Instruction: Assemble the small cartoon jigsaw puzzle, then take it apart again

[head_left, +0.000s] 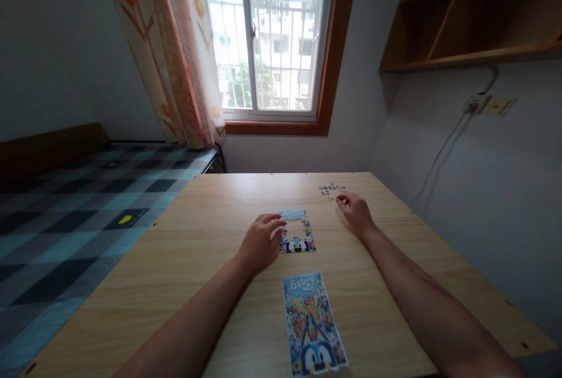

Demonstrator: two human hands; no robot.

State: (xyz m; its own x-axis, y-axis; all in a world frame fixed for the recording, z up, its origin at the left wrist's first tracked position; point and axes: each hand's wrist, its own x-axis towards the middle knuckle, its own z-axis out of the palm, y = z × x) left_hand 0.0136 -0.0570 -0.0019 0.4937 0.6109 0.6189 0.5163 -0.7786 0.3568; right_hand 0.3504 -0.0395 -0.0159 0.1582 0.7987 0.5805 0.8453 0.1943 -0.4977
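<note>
A partly assembled jigsaw puzzle [311, 236] lies flat in the middle of the table, its border joined around a gap of bare wood. My left hand [262, 240] rests at its left edge, fingers apart and reaching over that side. Beyond it to the right is a cluster of loose puzzle pieces [332, 188]. My right hand [355, 212] is just in front of these pieces, with thumb and fingertips pinched together; whatever is between them is too small to tell. Closer to me lies a printed reference picture [312, 322] with "Bluey" lettering and a blue dog's face.
The light wooden table [184, 261] reaches toward the wall under the window [281, 38]. A bed with a checked sheet [88, 208] stands along the left, beside a flowered curtain [171, 50]. On the right wall hang a wooden shelf [465, 56] and a socket with a cord [478, 103].
</note>
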